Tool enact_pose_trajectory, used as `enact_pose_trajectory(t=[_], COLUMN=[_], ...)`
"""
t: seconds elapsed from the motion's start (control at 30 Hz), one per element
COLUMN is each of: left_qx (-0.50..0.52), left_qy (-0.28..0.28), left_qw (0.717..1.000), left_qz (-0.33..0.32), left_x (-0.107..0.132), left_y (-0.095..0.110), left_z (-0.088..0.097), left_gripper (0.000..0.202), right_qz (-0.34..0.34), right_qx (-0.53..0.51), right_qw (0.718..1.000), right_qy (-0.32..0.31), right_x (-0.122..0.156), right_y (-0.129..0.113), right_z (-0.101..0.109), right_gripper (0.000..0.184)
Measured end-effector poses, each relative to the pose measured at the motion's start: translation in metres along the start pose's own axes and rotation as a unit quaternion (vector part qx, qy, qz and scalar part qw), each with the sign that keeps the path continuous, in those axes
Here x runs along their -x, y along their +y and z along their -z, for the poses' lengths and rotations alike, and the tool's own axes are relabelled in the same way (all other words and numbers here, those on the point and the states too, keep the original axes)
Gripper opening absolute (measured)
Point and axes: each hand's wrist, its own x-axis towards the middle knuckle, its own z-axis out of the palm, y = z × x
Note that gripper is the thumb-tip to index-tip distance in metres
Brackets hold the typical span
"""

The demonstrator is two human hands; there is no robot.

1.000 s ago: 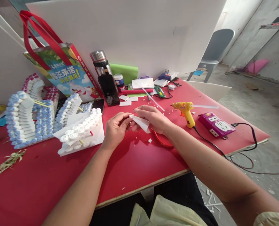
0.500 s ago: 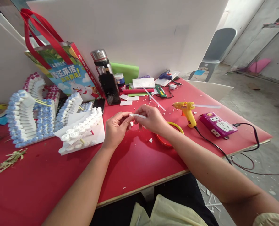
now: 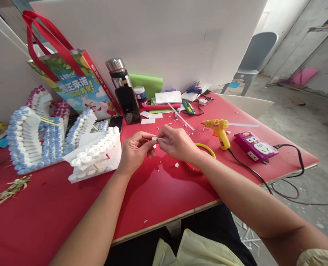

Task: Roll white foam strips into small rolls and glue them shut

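Observation:
Above the red table (image 3: 153,199), my left hand (image 3: 132,152) and my right hand (image 3: 177,143) meet fingertip to fingertip. Both are closed on a small white strip (image 3: 154,138), whose pale end shows between my thumbs and fingers. Its material is hard to make out. Left of my hands stands a white model (image 3: 97,149) covered in rows of white rolled curls. A yellow and red ring (image 3: 208,147) lies partly behind my right wrist.
Right of my hands are a yellow glue gun (image 3: 221,133) and a purple power strip (image 3: 255,146) with cords. Behind stand a steel flask (image 3: 116,66), a phone (image 3: 127,105) and a colourful bag (image 3: 78,88). Blue-and-white curl models (image 3: 25,140) stand left; white scraps (image 3: 176,165) lie about.
My right hand has turned and its fingers have curled in, covering most of the strip that lay along its thumb. My left hand keeps its hold at nearly the same place.

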Motion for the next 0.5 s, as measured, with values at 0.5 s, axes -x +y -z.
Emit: enact_pose_trajectory(t=[0.5], left_qx=[-0.013], left_qy=[0.027], left_qw=[1.000], left_qz=[-0.006], left_x=[-0.0024], left_y=[-0.0012], left_z=[-0.0002], left_gripper=[0.019], right_qz=[-0.245], right_qx=[-0.495], right_qw=[0.826], right_qy=[-0.109], right_x=[-0.0086], right_y=[0.0056], right_z=[0.0018], right_gripper=[0.024])
